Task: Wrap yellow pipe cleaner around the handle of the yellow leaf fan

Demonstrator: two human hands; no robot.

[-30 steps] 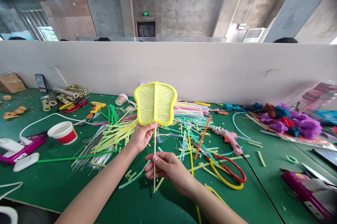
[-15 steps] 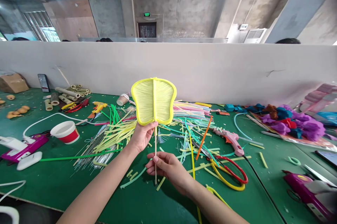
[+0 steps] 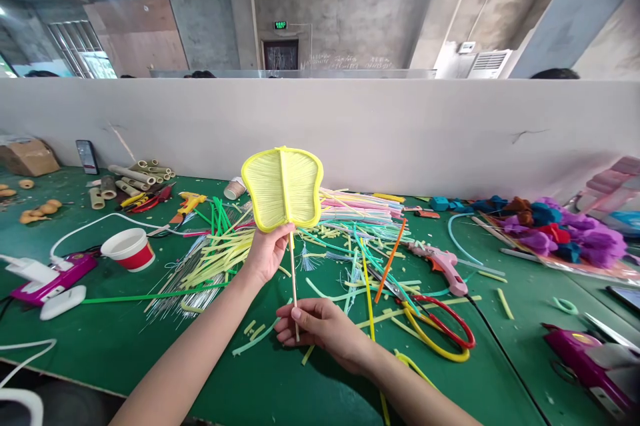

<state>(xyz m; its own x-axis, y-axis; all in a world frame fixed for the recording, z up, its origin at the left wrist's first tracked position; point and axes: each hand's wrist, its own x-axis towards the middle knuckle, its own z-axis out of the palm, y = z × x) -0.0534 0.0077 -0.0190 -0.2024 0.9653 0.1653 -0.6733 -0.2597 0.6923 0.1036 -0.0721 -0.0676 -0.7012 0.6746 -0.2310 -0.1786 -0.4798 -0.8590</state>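
Note:
I hold a small yellow fan point(image 3: 283, 187) upright over the green table point(image 3: 280, 386). It has a yellow rim, pale straw ribs and a thin wooden stick handle point(image 3: 293, 279). My left hand point(image 3: 267, 254) grips the fan at its lower edge, where the stick meets the blade. My right hand point(image 3: 320, 327) pinches the bottom end of the stick, closer to me. Below and behind the fan lies a heap of coloured plastic straws point(image 3: 320, 239).
A pink glue gun point(image 3: 440, 265) and red and yellow scissors point(image 3: 440, 333) lie to the right. At left are a red and white cup point(image 3: 129, 249), a yellow glue gun point(image 3: 186, 203), bamboo tubes point(image 3: 133, 176) and a pink device point(image 3: 50, 276). Purple paper flowers point(image 3: 550, 229) sit far right. A grey partition wall point(image 3: 400, 133) backs the table.
The fan has shifted slightly left and tilted left at the top. My right hand has slid down to the stick's lower end. Both hands kept their grip.

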